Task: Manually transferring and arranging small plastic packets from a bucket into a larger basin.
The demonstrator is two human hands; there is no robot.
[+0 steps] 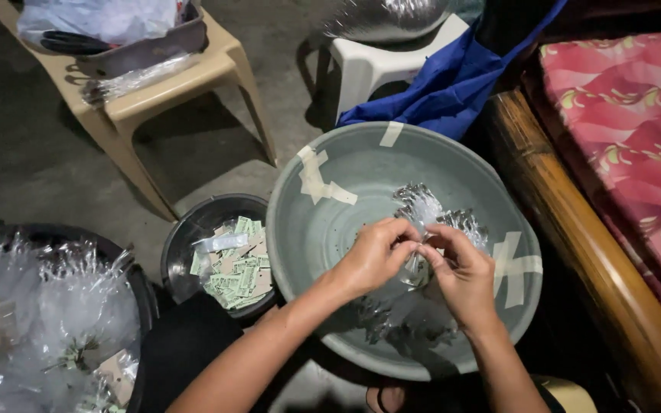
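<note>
A big grey-green plastic basin patched with tape (pixel 361 164) rests over a grey concrete floor (pixel 32 153). The black tub of filled clear bags (pixel 47 306) looks full; the small dark bowl of green paper slips (pixel 227 264) has many left. Left hand (pixel 372 256) and right hand (pixel 464 279) pinch one small clear plastic bag (pixel 420 264) above the basin.

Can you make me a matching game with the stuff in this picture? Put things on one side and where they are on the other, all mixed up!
Things:
1. big grey-green basin
2. small paper slips
3. blue cloth
4. clear plastic bags

Places:
A. draped by the white stool
B. in the small dark bowl
C. under both hands
D. piled in the tub far left

Pairs: 1-C, 2-B, 3-A, 4-D
</note>
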